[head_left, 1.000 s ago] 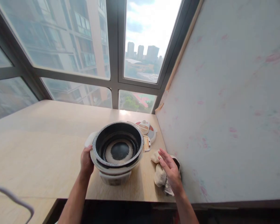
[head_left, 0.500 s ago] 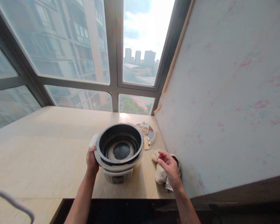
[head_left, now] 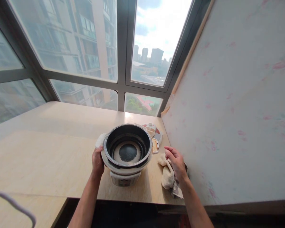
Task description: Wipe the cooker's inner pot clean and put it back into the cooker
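Note:
A white rice cooker (head_left: 125, 177) with a dark empty inside stands open near the front of the wooden counter (head_left: 49, 152). My left hand (head_left: 97, 161) grips its left rim, fingers curled on the side. My right hand (head_left: 176, 161) is closed around a beige cloth (head_left: 167, 177) that lies on the counter to the right of the cooker, beside the wall. The cooker's lid (head_left: 154, 131) lies flat behind it.
A pale stained wall (head_left: 228, 104) runs along the right side, close to the cloth. Large windows (head_left: 85, 47) stand behind the counter. A white curved wire (head_left: 14, 205) shows at the bottom left. The counter's front edge is dark.
My right hand went from flat and open over the cloth to gripping it. The left hand stayed on the cooker's rim. The camera shifted slightly.

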